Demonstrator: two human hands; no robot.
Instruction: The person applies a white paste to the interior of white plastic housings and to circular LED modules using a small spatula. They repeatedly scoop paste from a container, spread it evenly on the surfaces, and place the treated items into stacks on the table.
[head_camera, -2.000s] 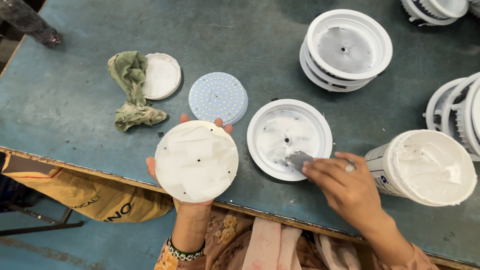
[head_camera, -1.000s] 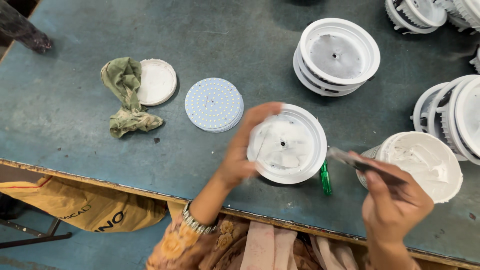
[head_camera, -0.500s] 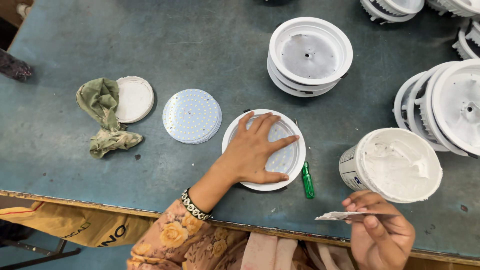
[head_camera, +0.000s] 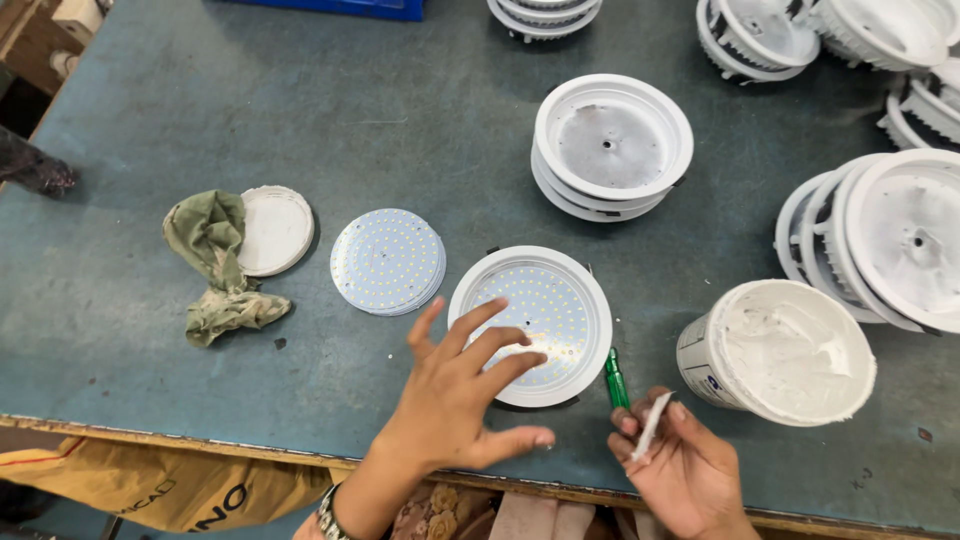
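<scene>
Head cam shows your blue-grey workbench (head_camera: 300, 90) first, then the tub of white paste (head_camera: 790, 350) at right. The round white lamp housing (head_camera: 530, 325) sits near the front edge, and it now has the dotted LED disc (head_camera: 540, 310) seated inside, where half a second ago your palm covered it. Your left hand (head_camera: 460, 400) has lifted off, fingers spread and empty, just over its near rim. Your right hand (head_camera: 680, 460) pinches a small paste-smeared spatula (head_camera: 650, 425), beside the green screwdriver (head_camera: 615, 378).

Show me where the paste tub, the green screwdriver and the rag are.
paste tub (head_camera: 790, 350), head view, on the white paste inside.
green screwdriver (head_camera: 615, 378), head view, on its handle.
rag (head_camera: 212, 262), head view, on its crumpled middle.
</scene>
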